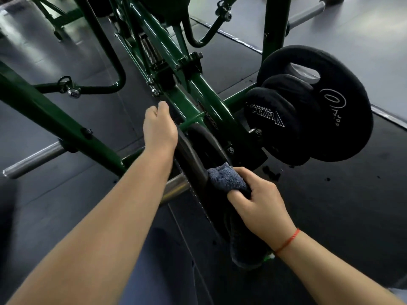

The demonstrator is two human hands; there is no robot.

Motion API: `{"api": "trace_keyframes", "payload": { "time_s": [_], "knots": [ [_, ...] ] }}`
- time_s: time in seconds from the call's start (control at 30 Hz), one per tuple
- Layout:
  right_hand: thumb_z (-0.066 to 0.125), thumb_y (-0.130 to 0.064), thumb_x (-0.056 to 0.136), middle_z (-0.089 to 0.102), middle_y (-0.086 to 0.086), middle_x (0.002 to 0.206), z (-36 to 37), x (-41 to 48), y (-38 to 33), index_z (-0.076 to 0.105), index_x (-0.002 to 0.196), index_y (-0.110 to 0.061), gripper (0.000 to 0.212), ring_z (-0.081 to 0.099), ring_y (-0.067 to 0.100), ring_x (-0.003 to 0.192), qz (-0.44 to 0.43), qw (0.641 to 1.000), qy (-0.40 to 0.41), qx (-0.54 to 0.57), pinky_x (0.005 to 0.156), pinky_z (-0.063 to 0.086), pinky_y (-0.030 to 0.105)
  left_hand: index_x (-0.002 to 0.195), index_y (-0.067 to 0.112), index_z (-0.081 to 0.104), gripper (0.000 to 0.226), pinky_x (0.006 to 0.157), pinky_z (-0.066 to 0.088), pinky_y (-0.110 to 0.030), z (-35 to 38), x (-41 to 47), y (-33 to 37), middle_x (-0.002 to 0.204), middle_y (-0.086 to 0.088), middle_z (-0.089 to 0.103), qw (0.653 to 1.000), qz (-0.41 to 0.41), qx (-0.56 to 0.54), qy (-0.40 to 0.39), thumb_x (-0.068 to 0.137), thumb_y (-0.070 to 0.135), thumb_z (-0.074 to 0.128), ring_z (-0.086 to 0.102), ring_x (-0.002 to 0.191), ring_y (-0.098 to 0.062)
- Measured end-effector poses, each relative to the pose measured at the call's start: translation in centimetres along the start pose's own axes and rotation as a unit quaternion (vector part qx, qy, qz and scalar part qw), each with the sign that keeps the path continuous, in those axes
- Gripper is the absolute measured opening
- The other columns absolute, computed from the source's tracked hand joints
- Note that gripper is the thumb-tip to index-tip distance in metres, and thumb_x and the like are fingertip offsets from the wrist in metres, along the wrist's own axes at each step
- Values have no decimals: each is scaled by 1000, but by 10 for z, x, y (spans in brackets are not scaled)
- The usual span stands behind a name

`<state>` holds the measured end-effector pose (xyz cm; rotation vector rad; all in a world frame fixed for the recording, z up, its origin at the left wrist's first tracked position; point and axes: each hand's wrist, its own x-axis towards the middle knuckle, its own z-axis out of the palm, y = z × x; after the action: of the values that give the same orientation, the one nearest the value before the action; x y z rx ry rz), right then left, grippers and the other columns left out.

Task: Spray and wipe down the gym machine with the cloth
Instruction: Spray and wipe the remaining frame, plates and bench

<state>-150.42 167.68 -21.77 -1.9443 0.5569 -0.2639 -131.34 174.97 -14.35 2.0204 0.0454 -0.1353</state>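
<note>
Flooring (330, 205) of dark mat lies under everything in the head view. Upon it stands the gym machine (44, 111), a frame of green painted tubes that crosses from lower left to upper right, with a coil spring (150, 50) near its middle and a chrome bar (30, 160) jutting out at the left. At the right of the frame hangs a stack of black weight plates (343, 119), the largest behind and the smaller ones in front, touching one another.

In the centre a further plate (189, 155) is seen edge-on, mounted on a second chrome bar (176, 188).

The left hand (159, 128) rests on the upper rim of this plate, back of the hand to the camera. Its fingers point away and are largely hidden, so whether they clasp the rim cannot be told.

The right hand (259, 201) has its fingers curled tightly round a bunched blue-grey cloth (226, 178), which it presses against the near face of the central plate, just below the rim.

A red string bracelet (288, 241) circles the right wrist.
</note>
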Motion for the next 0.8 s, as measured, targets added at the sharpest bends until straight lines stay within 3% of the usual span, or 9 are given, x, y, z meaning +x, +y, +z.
{"api": "trace_keyframes", "payload": {
  "time_s": [0.03,0.07,0.1,0.2,0.37,0.5,0.6,0.7,0.8],
  "knots": [
    [54,-35,78,64,-14,68,-2,2,-1,61,111,-42,34,56,5,56,-1,1000,0,-3,54,47,34,134,0,51,47,97,39,-33,2,-17,-7,123,-6,60,1000,16,-12,-22,107,34,35,56,109,-20],
    [56,-33,79,64,-12,67,-4,5,-3,62,110,-40,32,56,6,56,-2,1000,4,-5,55,48,34,148,4,40,52,115,31,-35,4,-32,-13,152,-6,45,999,35,-22,-29,107,36,36,43,137,-23],
    [58,-30,81,65,-12,69,-6,10,-7,61,110,-39,31,58,6,60,-5,1000,6,-5,58,50,36,157,11,28,55,123,18,-33,6,-47,-18,166,0,24,998,52,-28,-21,108,35,36,22,152,-16],
    [60,-22,86,66,-16,82,-5,26,-24,54,120,-36,37,63,8,75,-21,1000,15,0,69,53,36,161,23,18,53,123,6,-23,13,-66,-28,169,12,6,996,77,-49,13,110,30,32,4,153,0],
    [56,-22,92,65,-11,97,-4,47,-42,39,131,-32,44,64,16,81,-59,998,2,-10,72,53,40,160,22,21,50,115,6,-12,12,-60,-23,168,11,8,997,65,-38,18,111,26,30,5,153,0],
    [55,-27,94,65,-15,96,-6,61,-54,43,134,-37,42,64,13,85,-81,997,-5,-17,72,52,35,159,17,23,50,120,6,-17,13,-46,-21,168,9,10,998,50,-25,14,111,23,33,6,153,-3],
    [59,-30,87,69,-17,94,-4,70,-61,55,129,-42,43,65,9,86,-69,998,-10,7,77,54,34,159,10,26,52,127,8,-33,13,-31,-18,168,5,12,999,18,-26,11,109,23,36,10,155,-14],
    [62,-31,80,71,-18,93,-5,74,-64,61,126,-44,48,66,6,84,-59,998,-19,20,78,56,35,151,-8,20,69,125,11,-52,10,-15,-11,164,-20,7,999,-29,-33,-11,98,31,42,8,151,-38],
    [63,-31,75,72,-20,87,-9,71,-59,67,122,-39,48,67,2,79,-52,996,-44,51,75,58,35,137,-20,30,46,120,16,-44,8,9,-5,159,-28,25,986,-147,-82,-3,101,7,37,17,148,-45]
  ]
}}
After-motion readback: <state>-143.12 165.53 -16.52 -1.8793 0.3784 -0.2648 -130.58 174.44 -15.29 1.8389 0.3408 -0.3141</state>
